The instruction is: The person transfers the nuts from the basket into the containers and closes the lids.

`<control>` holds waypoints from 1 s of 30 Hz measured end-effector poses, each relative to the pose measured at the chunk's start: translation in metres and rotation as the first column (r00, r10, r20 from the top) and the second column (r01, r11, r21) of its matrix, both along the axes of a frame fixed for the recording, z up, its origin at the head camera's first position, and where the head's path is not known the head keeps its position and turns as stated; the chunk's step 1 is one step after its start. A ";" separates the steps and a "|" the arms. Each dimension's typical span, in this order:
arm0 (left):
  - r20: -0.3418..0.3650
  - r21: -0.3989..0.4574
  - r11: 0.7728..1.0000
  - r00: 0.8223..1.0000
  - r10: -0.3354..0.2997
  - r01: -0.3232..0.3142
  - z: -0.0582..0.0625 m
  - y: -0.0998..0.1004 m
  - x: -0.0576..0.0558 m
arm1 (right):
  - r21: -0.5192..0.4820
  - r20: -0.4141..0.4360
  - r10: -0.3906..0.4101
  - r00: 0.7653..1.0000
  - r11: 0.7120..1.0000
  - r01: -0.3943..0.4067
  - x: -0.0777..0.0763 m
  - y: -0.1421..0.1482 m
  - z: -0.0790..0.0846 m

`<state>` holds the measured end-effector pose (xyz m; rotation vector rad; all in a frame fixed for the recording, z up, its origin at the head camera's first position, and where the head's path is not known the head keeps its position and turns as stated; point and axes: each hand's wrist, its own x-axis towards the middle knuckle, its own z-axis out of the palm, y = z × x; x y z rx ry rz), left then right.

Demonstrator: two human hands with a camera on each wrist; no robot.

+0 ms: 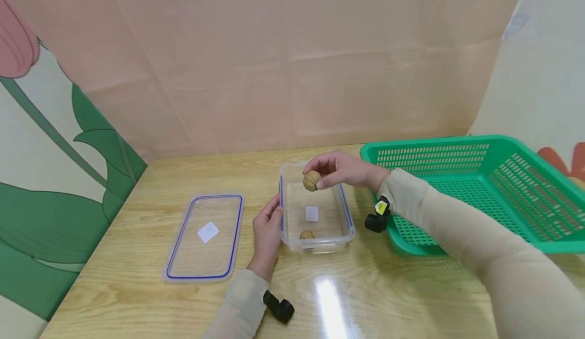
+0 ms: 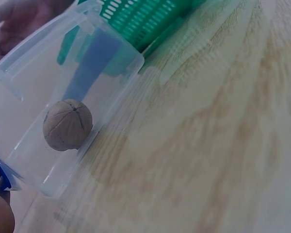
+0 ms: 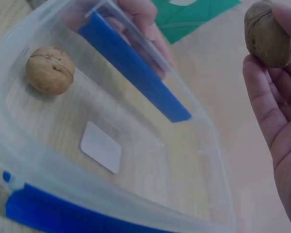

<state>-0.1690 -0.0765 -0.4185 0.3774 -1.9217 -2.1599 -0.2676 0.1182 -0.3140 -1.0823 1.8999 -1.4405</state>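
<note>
My right hand (image 1: 343, 170) pinches a walnut (image 1: 312, 180) between thumb and fingers, held above the far part of a clear plastic container (image 1: 348, 217). The right wrist view shows the same held walnut (image 3: 269, 36) at its upper right. A second walnut (image 1: 307, 235) lies inside the container at its near end; it also shows through the wall in the left wrist view as a round walnut (image 2: 68, 124). My left hand (image 1: 267, 232) rests against the container's left side, fingers along the outer wall. A white square label (image 1: 312, 214) sits on the container's bottom.
A clear lid (image 1: 201, 257) with a blue seal and a white label (image 1: 208, 232) lies flat on the wooden table (image 1: 137, 217) to the left. A green slotted basket (image 1: 457, 176) stands to the right, under my right forearm. A pinkish cloth (image 1: 292, 74) hangs behind.
</note>
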 end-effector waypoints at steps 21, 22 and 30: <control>-0.044 -0.032 0.999 0.999 -0.003 0.002 -0.006 0.000 -0.003 | 0.335 0.009 0.080 0.997 0.939 -0.078 -0.022 -0.040 -0.025; -0.043 -0.030 1.000 0.999 -0.003 0.002 -0.006 0.000 -0.003 | 0.356 0.009 0.087 0.996 0.931 -0.085 -0.023 -0.041 -0.027; -0.051 -0.042 0.999 0.999 -0.001 -0.001 -0.005 -0.001 -0.001 | 0.432 0.029 0.200 0.979 0.881 -0.193 -0.027 -0.054 -0.038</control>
